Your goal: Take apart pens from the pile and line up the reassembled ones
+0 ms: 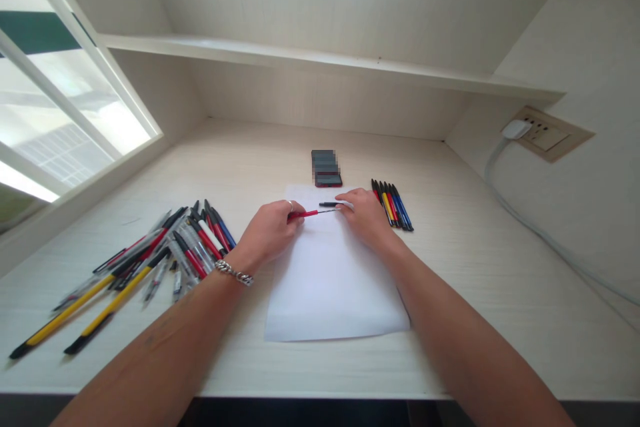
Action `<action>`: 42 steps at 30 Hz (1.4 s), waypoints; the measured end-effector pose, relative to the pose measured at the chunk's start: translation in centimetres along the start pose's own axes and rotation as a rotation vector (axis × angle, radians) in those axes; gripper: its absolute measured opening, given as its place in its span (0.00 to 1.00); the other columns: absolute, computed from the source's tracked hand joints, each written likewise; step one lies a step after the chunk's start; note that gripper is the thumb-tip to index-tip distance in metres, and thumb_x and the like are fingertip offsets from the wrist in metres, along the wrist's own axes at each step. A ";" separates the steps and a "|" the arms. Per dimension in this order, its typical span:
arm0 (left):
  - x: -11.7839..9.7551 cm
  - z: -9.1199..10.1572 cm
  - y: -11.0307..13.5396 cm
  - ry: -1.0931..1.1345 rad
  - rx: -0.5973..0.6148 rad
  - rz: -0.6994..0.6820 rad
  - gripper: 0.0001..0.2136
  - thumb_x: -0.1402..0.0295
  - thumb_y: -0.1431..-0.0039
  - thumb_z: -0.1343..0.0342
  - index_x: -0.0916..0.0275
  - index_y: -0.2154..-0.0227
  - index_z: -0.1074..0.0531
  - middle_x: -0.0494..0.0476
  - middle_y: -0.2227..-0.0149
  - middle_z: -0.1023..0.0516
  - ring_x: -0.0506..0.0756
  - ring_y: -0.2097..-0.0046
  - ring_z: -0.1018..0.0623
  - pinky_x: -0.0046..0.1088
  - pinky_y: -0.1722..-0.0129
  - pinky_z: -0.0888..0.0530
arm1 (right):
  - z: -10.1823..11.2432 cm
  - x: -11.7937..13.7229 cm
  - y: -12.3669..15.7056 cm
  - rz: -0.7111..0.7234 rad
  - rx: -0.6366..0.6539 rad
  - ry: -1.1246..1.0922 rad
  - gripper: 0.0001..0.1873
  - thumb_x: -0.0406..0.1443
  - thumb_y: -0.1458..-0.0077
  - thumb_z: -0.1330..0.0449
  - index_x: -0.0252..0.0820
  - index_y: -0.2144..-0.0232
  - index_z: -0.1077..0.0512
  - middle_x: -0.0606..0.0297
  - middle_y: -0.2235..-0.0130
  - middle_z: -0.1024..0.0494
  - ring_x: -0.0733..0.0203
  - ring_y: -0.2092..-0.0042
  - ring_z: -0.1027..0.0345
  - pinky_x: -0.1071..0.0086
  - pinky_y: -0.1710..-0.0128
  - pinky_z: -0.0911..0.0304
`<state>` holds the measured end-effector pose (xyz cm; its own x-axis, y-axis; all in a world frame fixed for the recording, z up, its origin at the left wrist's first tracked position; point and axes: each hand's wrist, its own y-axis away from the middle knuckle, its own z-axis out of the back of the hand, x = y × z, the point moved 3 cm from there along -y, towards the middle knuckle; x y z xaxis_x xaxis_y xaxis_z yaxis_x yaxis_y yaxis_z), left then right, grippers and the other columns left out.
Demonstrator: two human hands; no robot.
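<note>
Above the sheet of white paper point(335, 294), my left hand point(273, 230) is closed on a red pen barrel point(307, 214) that points to the right. A thin pen refill point(327, 211) sticks out of the barrel's right end. My right hand point(367, 214) pinches the far end of this refill between thumb and fingers. Just beyond it a short black pen part point(329, 204) lies by the right fingertips; whether they touch it I cannot tell. A row of pens point(393, 204), black, yellow, red and blue, lies just right of my right hand.
Left of the paper is a loose pile of pens and clear pen parts point(193, 247), with long yellow-and-black pens point(117, 297) toward the front. A phone point(327, 177) lies behind the paper. On the right wall, a white cable point(540, 234) hangs from a socket point(547, 134).
</note>
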<state>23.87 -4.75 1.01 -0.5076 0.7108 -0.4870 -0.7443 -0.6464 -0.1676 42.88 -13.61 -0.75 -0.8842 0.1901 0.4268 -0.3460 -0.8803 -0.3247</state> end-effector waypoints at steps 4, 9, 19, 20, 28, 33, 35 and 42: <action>0.2 -0.1 -0.1 -0.012 0.005 0.007 0.12 0.67 0.43 0.50 0.58 0.62 0.22 0.55 0.62 0.19 0.58 0.59 0.22 0.31 0.58 0.29 | -1.0 0.5 -0.1 0.019 0.016 0.089 0.13 0.37 0.43 0.42 0.47 0.57 0.22 0.57 0.56 0.24 0.52 0.54 0.37 0.60 0.53 0.41; 0.2 -0.1 -0.1 -0.018 0.010 0.003 0.12 0.68 0.43 0.50 0.57 0.62 0.22 0.55 0.62 0.19 0.57 0.59 0.22 0.31 0.58 0.29 | -1.0 0.3 0.0 0.003 -0.004 0.094 0.11 0.33 0.42 0.45 0.46 0.63 0.22 0.59 0.59 0.23 0.54 0.57 0.37 0.62 0.56 0.41; 0.2 0.1 0.0 -0.035 -0.005 0.026 0.12 0.67 0.44 0.50 0.58 0.62 0.22 0.56 0.62 0.19 0.58 0.59 0.22 0.31 0.59 0.29 | 2.2 -0.2 1.2 -0.006 -0.042 -0.005 0.09 0.31 0.42 0.45 0.45 0.64 0.24 0.62 0.61 0.21 0.55 0.57 0.35 0.63 0.57 0.41; 0.2 0.1 0.0 -0.037 -0.004 0.025 0.12 0.67 0.44 0.50 0.58 0.62 0.22 0.56 0.62 0.19 0.58 0.59 0.22 0.31 0.59 0.29 | 2.6 -0.3 1.4 -0.002 -0.049 -0.008 0.09 0.31 0.43 0.45 0.45 0.65 0.24 0.62 0.62 0.21 0.54 0.57 0.34 0.63 0.57 0.41; 0.3 0.1 0.1 -0.030 -0.012 0.032 0.12 0.66 0.44 0.50 0.57 0.62 0.22 0.56 0.62 0.19 0.59 0.60 0.23 0.32 0.59 0.29 | 4.0 0.0 1.9 0.026 -0.070 -0.007 0.08 0.30 0.43 0.44 0.45 0.66 0.24 0.63 0.62 0.22 0.54 0.57 0.34 0.63 0.58 0.41; 0.3 0.1 0.0 -0.036 -0.004 0.034 0.12 0.66 0.44 0.50 0.57 0.62 0.22 0.56 0.62 0.19 0.58 0.60 0.23 0.32 0.60 0.29 | 3.9 0.1 2.0 0.045 -0.075 -0.004 0.09 0.31 0.43 0.44 0.45 0.66 0.25 0.63 0.62 0.22 0.54 0.57 0.34 0.62 0.58 0.41; 0.3 0.1 0.0 -0.041 -0.004 0.026 0.12 0.66 0.44 0.50 0.57 0.62 0.22 0.56 0.62 0.19 0.58 0.59 0.23 0.32 0.60 0.29 | 3.9 0.1 2.1 0.052 -0.075 0.001 0.09 0.31 0.43 0.44 0.45 0.66 0.25 0.63 0.62 0.22 0.54 0.57 0.34 0.62 0.58 0.41; 0.3 0.0 0.0 -0.042 0.000 0.024 0.12 0.66 0.44 0.50 0.57 0.62 0.22 0.56 0.62 0.19 0.58 0.60 0.23 0.31 0.59 0.29 | 4.0 0.2 2.1 0.062 -0.065 0.036 0.09 0.30 0.43 0.44 0.45 0.66 0.24 0.63 0.61 0.21 0.54 0.57 0.34 0.63 0.58 0.41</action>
<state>23.71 -4.52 0.82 -0.5434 0.7058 -0.4545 -0.7316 -0.6637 -0.1559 43.25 -17.12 2.00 -0.9147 0.1529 0.3741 -0.3092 -0.8610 -0.4038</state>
